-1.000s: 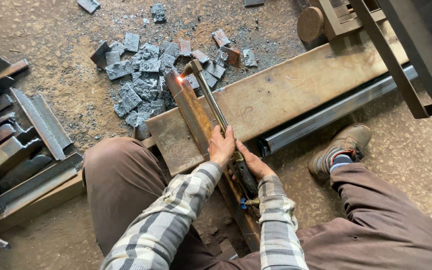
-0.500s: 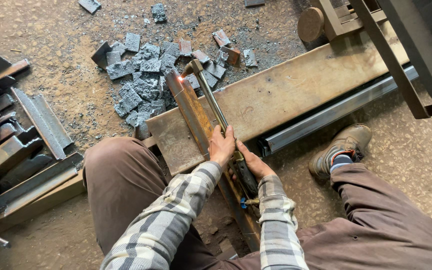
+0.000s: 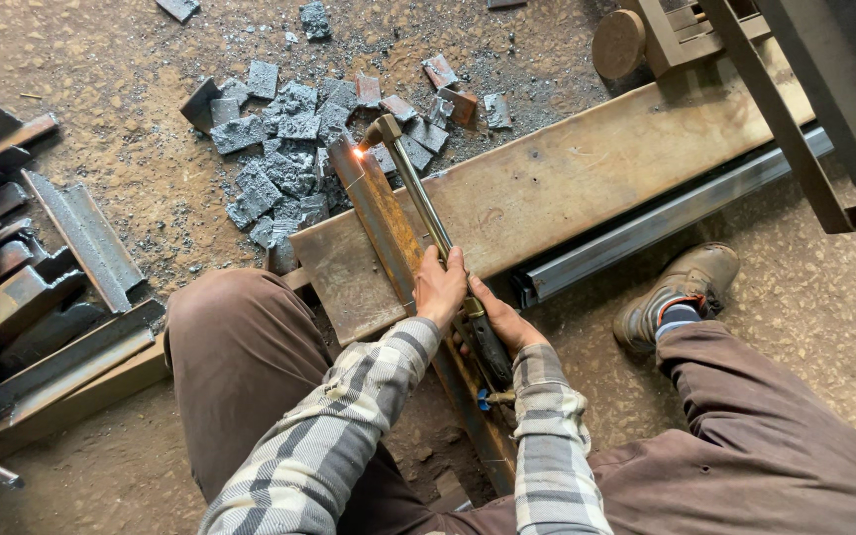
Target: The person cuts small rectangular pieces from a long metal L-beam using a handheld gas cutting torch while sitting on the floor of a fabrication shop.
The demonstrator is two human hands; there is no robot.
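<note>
- Both hands, left hand (image 3: 440, 287) and right hand (image 3: 500, 322), stay clamped on the long brass cutting torch (image 3: 428, 213).
- Its flame (image 3: 359, 153) has not moved along the rusty steel bar (image 3: 378, 213); the cut holds at the bar's far end.

One cutting torch (image 3: 426, 212) is counted, held by two hands: one left hand (image 3: 441, 287) and one right hand (image 3: 503, 322). One rusty steel bar (image 3: 384, 230) is laid across one wide steel plate (image 3: 587, 168). One boot (image 3: 681, 289) is seen. Roughly thirty cut metal pieces (image 3: 284, 149) are heaped; an exact count cannot be made.
</note>
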